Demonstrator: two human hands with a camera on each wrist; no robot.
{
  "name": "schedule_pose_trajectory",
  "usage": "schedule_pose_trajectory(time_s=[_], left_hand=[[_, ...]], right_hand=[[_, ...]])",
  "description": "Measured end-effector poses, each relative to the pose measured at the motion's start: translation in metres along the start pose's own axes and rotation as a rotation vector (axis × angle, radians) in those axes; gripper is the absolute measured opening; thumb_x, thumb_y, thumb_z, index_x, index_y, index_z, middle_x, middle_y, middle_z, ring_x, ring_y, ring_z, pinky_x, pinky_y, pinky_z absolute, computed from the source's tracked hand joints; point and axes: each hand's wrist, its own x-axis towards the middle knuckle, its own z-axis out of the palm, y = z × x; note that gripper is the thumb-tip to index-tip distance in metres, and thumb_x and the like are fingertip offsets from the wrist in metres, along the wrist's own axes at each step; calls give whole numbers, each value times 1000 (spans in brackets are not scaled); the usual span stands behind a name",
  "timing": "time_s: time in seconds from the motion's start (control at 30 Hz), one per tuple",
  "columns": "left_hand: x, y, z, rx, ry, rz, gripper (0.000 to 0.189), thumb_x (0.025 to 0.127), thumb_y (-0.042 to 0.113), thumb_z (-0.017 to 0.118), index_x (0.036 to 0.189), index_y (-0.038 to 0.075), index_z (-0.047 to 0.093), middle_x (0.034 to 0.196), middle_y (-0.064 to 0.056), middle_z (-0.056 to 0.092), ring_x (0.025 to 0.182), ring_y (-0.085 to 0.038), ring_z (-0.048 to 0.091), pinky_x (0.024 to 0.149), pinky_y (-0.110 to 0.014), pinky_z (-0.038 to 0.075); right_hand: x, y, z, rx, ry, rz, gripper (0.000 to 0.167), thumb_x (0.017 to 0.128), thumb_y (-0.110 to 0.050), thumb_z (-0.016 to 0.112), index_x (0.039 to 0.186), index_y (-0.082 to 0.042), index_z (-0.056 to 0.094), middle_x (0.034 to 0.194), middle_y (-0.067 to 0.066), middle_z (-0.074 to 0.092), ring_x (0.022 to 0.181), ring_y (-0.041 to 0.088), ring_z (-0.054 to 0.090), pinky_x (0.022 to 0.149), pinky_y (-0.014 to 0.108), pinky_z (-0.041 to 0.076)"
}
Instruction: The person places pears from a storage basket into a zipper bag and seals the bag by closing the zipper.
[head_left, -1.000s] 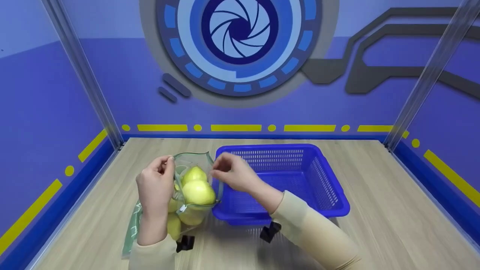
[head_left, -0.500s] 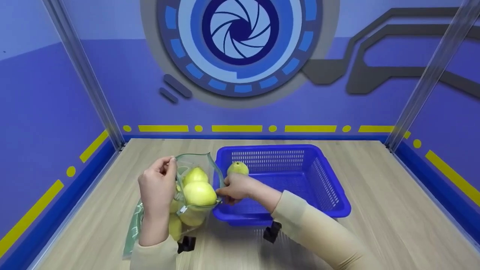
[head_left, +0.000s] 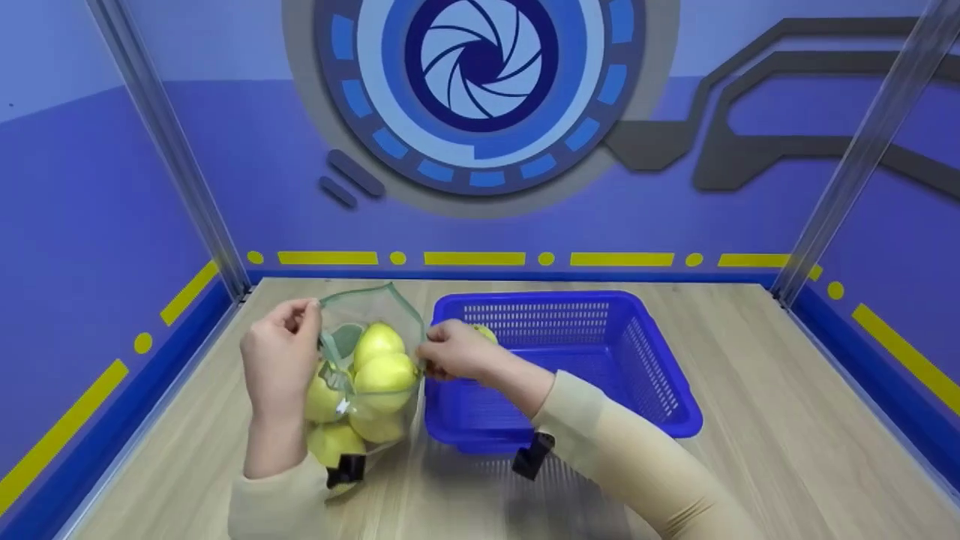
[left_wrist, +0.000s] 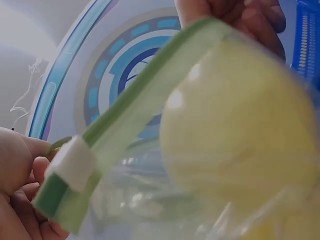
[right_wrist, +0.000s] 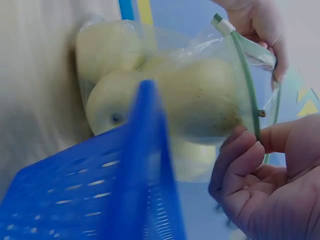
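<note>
A clear slider bag (head_left: 401, 319) with a green-edged mouth stands at the left, filled with several yellow-green pears (head_left: 384, 381). My left hand (head_left: 281, 356) pinches the left side of its open mouth. On the opposite side, my right hand (head_left: 459, 352) pinches the green rim between thumb and fingers, as the right wrist view shows. A white slider (left_wrist: 74, 162) sits on the rim close to my left hand in the left wrist view. One more pear (head_left: 486, 332) lies in the blue basket (head_left: 660, 367), mostly hidden behind my right hand.
The basket, with slotted walls, stands right beside the bag, its left rim under my right hand. Both rest on a wood-grain table (head_left: 765, 420). Blue panels (head_left: 202, 172) enclose the table at the back and sides.
A pear has appeared in the basket, let go by my right hand, which then moved back to grip the bag's rim. The bag and my left hand have shifted left, spreading the mouth wider.
</note>
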Motion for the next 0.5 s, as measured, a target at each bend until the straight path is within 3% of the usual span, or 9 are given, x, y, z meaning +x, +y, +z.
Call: schedule_pose_trajectory(time_s=[0.13,0.23,0.37,0.5], left_hand=[[22,12,-21,50,-100,-96,29,103,21,59,112,0,77,76,-8,66,48,-5,55,47,-18,47],[38,22,-38,53,-137,-178,32,103,26,59,118,4,75,80,-1,66,50,-4,58,50,-18,50],[55,36,-59,1,-96,-228,33,102,28,60,121,5,75,71,15,61,48,0,57,50,-17,49],[64,45,-77,-33,-30,-243,36,102,30,59,123,5,74,60,23,58,47,1,57,48,-16,46]], right_hand=[[6,-25,-8,88,49,-19,27,99,-11,54,73,-10,61,66,1,60,59,10,52,57,21,44],[11,-47,-16,160,64,-39,30,100,-10,53,71,-11,57,65,1,59,59,10,51,56,21,43],[13,-79,-26,226,88,-108,37,104,-13,52,68,-12,49,67,4,58,60,13,51,57,23,42],[9,-104,-30,217,85,-186,38,106,-17,53,69,-12,48,71,5,59,64,15,54,60,23,45]])
